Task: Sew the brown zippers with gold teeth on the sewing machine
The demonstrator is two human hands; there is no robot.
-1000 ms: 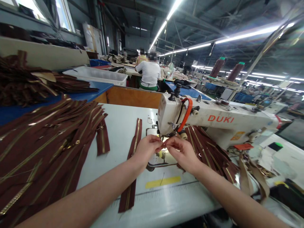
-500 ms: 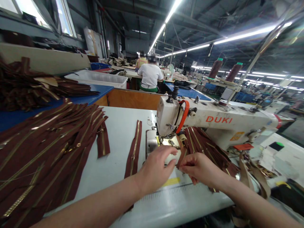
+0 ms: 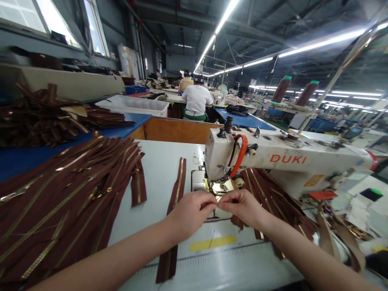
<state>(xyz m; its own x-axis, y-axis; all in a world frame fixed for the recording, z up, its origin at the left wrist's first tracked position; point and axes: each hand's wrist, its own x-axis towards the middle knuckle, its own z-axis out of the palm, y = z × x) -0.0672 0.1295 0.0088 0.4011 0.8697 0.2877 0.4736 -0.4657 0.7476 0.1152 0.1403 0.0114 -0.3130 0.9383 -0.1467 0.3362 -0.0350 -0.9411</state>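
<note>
Pinched fingertips (image 3: 217, 201) hiding needle plate (image 3: 198, 180)

Bright, even factory light falls from long rows of white fluorescent tubes (image 3: 224, 20) across a dark ceiling, and the tubes flare slightly. Daylight enters through windows (image 3: 21, 12) at upper left, blown out to pure white. Shadows are faint and soft. A pale sheen of glare lies across the white sewing table (image 3: 230, 270). The wide-angle lens bends everything outward toward the frame's edges — the left forearm (image 3: 106, 260) and the papers (image 3: 360, 210) at right look softly blurred.
</note>
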